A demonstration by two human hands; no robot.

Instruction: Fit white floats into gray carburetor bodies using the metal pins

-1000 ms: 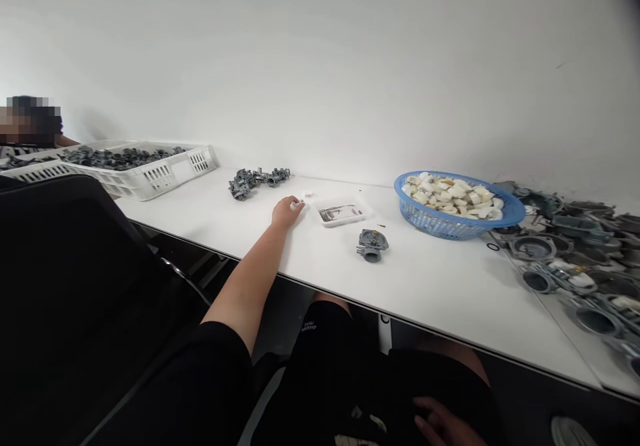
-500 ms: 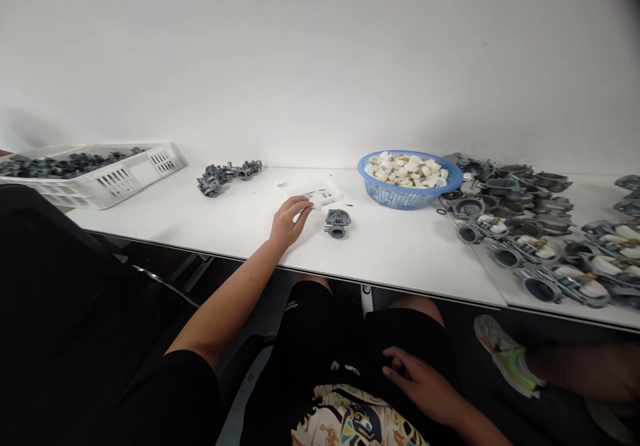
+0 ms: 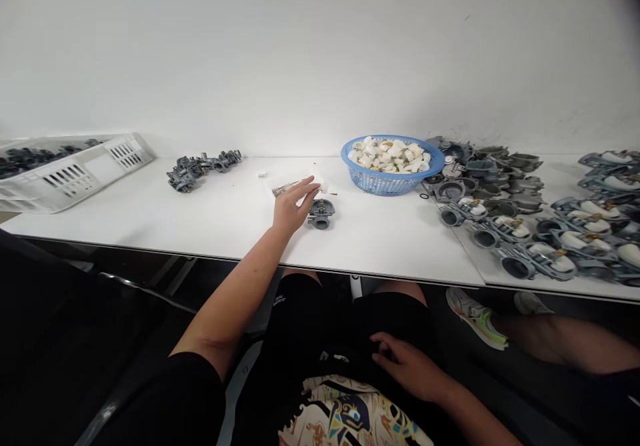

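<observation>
My left hand [image 3: 293, 207] is held over the white table, thumb and forefinger tips pressed together at the far edge of a grey metal carburetor body [image 3: 321, 214]. Anything in that pinch is too small to make out. The carburetor body sits with its open bowl side up, a brass part inside. Behind the hand lies a shallow clear tray [image 3: 281, 189] with small parts, partly covered by the fingers. My right hand [image 3: 410, 368] rests on my lap, holding nothing, its thumb and loosely bent fingers apart.
A blue basket [image 3: 395, 184] of white floats stands behind, right of centre. Many carburetor bodies [image 3: 515, 233] crowd the right side, several with white floats. More carburetors [image 3: 200, 168] lie left, beside a white crate [image 3: 75, 179]. Another person's shoe [image 3: 477, 317] shows below.
My left hand has moved right, from the tray to the far edge of the carburetor body. My right hand stays on my lap. The view has shifted slightly right.
</observation>
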